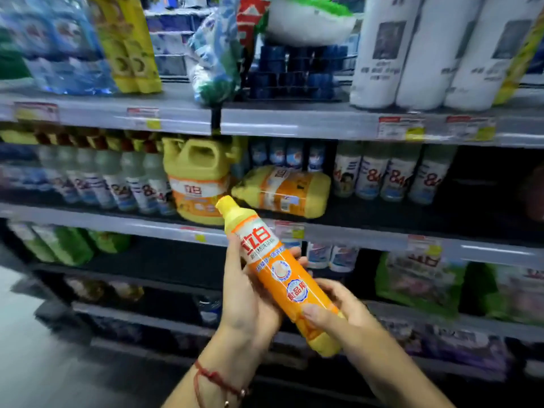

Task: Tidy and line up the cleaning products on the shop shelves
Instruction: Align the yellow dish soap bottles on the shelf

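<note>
Item: orange bottle (282, 278), yellow cap, red-and-white label, held in front of the shelves, tilted with cap up-left and base down-right.
Left hand (250, 295): my fingers wrapped around the upper body from behind, fingertips showing at the bottle's right edge, clamped on it.
Right hand (338, 313): my fingers closed on the lower body near the base, thumb across the front.
Left wrist: red cord (212, 378).
Middle shelf (117, 222), behind the cap: yellow jug (197, 178), upright, handle on top; just right of it, a yellow twin-pack (282, 191) lying on its side. White bottles (391, 175) stand in rows on both sides.
Top shelf: white rolls (412, 54) at right, yellow packs (129, 45) at left.
Lower shelf: green bags (421, 284) at right.
</note>
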The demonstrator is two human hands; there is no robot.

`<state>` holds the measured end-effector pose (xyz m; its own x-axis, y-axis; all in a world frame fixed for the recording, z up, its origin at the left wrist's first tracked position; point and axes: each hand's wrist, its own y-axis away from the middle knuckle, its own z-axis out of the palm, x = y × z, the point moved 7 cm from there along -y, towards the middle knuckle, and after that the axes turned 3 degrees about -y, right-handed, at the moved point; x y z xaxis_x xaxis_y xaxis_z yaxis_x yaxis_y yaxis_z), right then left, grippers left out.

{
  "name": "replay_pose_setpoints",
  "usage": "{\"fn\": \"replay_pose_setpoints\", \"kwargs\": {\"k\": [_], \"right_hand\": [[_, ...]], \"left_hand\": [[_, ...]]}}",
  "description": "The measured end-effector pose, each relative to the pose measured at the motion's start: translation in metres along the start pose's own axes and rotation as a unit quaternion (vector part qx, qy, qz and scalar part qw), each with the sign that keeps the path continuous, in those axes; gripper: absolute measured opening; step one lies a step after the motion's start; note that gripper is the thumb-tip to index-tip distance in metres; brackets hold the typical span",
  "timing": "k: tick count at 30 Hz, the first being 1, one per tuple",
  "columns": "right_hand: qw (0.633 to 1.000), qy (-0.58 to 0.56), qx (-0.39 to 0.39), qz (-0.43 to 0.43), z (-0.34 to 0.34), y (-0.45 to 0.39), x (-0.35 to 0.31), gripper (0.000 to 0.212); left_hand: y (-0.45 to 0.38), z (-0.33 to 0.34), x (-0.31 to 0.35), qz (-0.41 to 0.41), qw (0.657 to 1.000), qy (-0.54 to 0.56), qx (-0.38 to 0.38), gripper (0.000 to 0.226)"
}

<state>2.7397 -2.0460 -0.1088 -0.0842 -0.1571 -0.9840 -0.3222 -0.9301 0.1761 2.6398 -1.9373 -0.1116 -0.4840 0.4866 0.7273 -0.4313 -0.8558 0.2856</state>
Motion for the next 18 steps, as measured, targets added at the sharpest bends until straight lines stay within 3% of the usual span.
{"fn": "replay_pose_setpoints", "kwargs": {"k": [2,4,9,12,16,18], "right_hand": [[0.998,0.009,-0.040,0.039,0.037,0.001,0.013,0.085],[0.997,0.030,-0.058,0.046,0.075,0.001,0.022,0.086],[0.986,0.104,-0.120,0.057,0.161,0.005,0.037,0.072],[0.969,0.172,-0.169,0.046,0.206,0.005,0.040,0.077],[0.935,0.258,-0.241,0.036,0.268,0.014,0.055,0.070],[0.942,0.218,-0.252,0.027,0.298,0.018,0.060,0.065]], "left_hand": [[0.012,-0.023,0.010,-0.035,0.999,0.027,-0.011,0.077],[0.021,-0.065,0.025,-0.030,0.999,0.038,0.008,0.080],[0.052,-0.164,0.068,0.028,0.993,-0.039,0.111,0.064],[0.075,-0.210,0.091,0.045,0.989,-0.075,0.119,0.048],[0.102,-0.251,0.131,0.134,0.958,-0.230,0.101,0.062],[0.115,-0.253,0.146,0.169,0.926,-0.330,0.074,0.069]]}}
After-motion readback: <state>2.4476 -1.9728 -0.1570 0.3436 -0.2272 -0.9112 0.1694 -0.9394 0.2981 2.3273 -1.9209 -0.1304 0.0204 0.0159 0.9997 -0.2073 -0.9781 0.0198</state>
